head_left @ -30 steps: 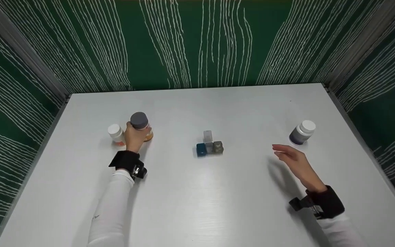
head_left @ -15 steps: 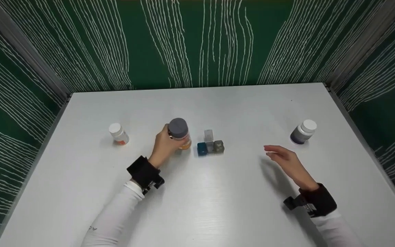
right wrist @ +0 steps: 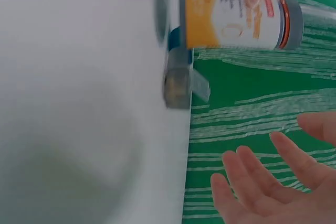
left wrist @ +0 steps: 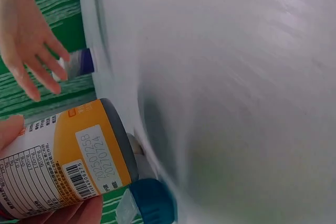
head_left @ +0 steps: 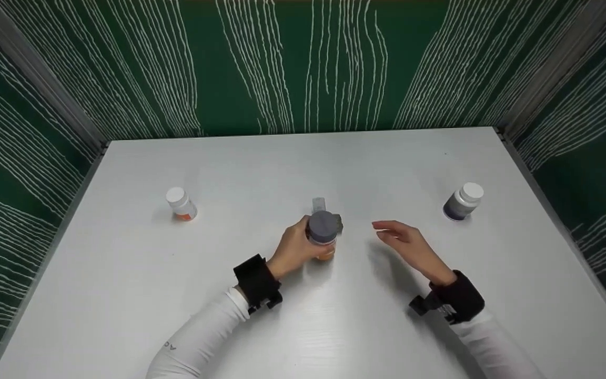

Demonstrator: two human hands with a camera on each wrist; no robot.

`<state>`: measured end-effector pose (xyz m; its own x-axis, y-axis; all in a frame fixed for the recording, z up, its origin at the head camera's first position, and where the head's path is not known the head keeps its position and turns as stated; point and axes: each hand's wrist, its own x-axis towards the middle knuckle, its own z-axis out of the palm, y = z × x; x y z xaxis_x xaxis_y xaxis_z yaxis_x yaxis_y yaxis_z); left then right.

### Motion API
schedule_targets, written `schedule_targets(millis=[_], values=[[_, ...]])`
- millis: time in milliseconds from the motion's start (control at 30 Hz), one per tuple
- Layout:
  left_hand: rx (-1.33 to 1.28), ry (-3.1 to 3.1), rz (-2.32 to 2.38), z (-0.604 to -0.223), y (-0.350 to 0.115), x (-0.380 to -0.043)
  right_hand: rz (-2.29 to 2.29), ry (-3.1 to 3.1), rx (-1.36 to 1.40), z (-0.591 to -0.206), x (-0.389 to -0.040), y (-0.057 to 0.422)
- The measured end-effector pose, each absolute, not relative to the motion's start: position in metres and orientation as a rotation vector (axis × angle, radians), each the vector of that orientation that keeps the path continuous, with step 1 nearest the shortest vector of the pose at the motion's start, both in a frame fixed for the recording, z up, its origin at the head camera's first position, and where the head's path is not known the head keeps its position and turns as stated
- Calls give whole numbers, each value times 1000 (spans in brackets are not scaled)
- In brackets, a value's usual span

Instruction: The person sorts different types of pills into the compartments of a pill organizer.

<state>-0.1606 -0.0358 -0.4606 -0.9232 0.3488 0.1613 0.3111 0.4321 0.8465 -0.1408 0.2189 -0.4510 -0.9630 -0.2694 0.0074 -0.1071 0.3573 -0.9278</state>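
Note:
My left hand (head_left: 296,246) grips a supplement bottle (left wrist: 68,161) with a grey lid and an orange-and-white label. In the head view the bottle overlaps a small pill box (head_left: 319,204), hiding most of it. The right wrist view shows the pill box (right wrist: 178,88) with its clear flap standing up, below the bottle in the picture; a blue compartment (left wrist: 153,201) shows in the left wrist view. My right hand (head_left: 405,243) hovers over the table to the right of the bottle, fingers loosely extended and holding nothing.
A small white bottle (head_left: 181,204) with an orange label stands at the left of the white table (head_left: 229,168). At the right stands another white-capped bottle (head_left: 463,201) with a dark base. Green walls with white streaks border the table.
My left hand has carried the grey-lidded bottle from beside the small white bottle rightward to the pill box at the middle. My right hand has moved left, toward the middle.

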Motion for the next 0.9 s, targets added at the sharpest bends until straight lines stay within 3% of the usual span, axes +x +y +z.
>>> schedule_targets(millis=[300, 600, 900], values=[[645, 2585, 1562, -473, -29, -160, -1791, 2315, -540, -448, -149, 168], [710, 2610, 1492, -477, -28, -158, -1831, 2677, -490, -451, -138, 122], [742, 2644, 1474, -477, -27, -157, -1844, 2749, -544, -432, -128, 116]])
